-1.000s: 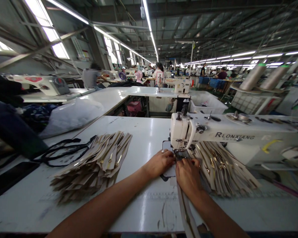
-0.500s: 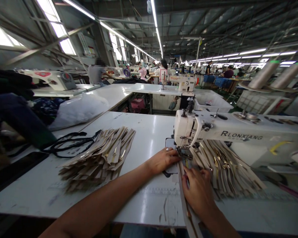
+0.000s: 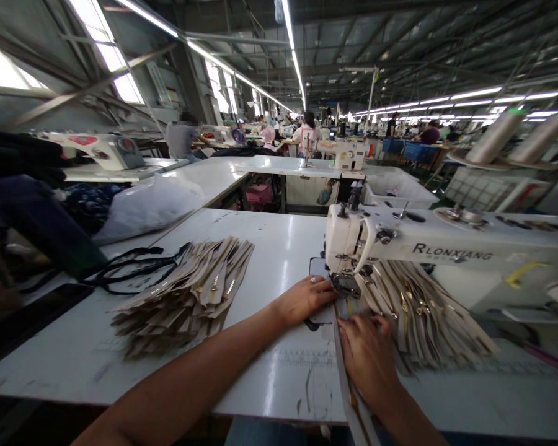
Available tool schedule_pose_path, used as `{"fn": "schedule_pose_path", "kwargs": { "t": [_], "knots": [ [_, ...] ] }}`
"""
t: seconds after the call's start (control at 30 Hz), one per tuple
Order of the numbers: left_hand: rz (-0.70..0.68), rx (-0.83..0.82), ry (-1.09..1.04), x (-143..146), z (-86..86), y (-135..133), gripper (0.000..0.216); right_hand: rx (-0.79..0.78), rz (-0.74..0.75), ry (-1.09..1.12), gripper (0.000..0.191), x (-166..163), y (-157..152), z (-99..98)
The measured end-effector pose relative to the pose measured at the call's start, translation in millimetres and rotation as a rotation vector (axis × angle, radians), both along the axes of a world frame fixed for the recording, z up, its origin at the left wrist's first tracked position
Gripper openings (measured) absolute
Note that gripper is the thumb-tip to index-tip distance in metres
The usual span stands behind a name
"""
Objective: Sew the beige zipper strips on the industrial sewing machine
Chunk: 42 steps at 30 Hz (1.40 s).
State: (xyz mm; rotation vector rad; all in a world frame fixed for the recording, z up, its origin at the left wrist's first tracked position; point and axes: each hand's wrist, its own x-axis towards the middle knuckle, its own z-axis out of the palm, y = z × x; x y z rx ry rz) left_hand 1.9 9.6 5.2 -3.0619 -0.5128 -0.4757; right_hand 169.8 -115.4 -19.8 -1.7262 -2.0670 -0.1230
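A long beige zipper strip [image 3: 345,379] runs from under the sewing machine's presser foot [image 3: 345,286] toward me and over the table's front edge. Its gold-coloured pull shows near the lower end. My left hand [image 3: 307,301], with a ring on one finger, is closed at the strip's left side, fingertips close to the foot. On the strip's right side, nearer me, my right hand [image 3: 368,350] has its fingers bent and pressed together on it. The fingertips of both hands are partly hidden. The white sewing machine [image 3: 428,248] reaches in from the right.
A stack of beige zipper strips [image 3: 190,297] lies to the left, beside black straps [image 3: 134,267]. More zipper strips [image 3: 423,316] lie under the machine arm. A white plastic bag [image 3: 151,207] sits back left; a white bin [image 3: 400,188] stands behind the machine. Other people work farther off.
My right hand's fingers have shifted on the zipper strip; the thumb and index finger, apart before, are now closer together. My left hand has hardly moved.
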Motion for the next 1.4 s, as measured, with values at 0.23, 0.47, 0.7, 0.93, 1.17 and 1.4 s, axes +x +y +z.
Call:
{"fn": "schedule_pose_path", "kwargs": {
  "t": [0.23,0.47,0.7,0.93,1.17,1.4],
  "knots": [
    [-0.068,0.022,0.01,-1.9,0.1,0.4,0.028,0.056,-0.023,-0.015,0.028,-0.8,-1.4,-6.5],
    [-0.076,0.007,0.002,-1.7,-0.3,0.5,0.028,0.063,-0.043,0.002,0.025,0.2,-3.9,-7.7],
    [-0.072,0.03,0.024,-1.6,2.0,-1.0,0.027,-0.057,-0.052,-0.052,0.028,-6.0,-1.4,6.1],
    [-0.064,0.06,0.063,-4.3,3.7,-5.1,0.025,-0.155,-0.059,-0.135,0.026,-10.8,1.7,18.3],
    [-0.043,0.073,0.063,-4.9,3.2,-6.6,0.023,-0.207,-0.06,-0.157,0.03,-11.1,14.3,25.5],
    [-0.007,0.059,0.067,-4.5,5.3,-8.3,0.021,-0.23,-0.1,-0.143,0.034,-12.4,29.2,27.4]
  ]
}}
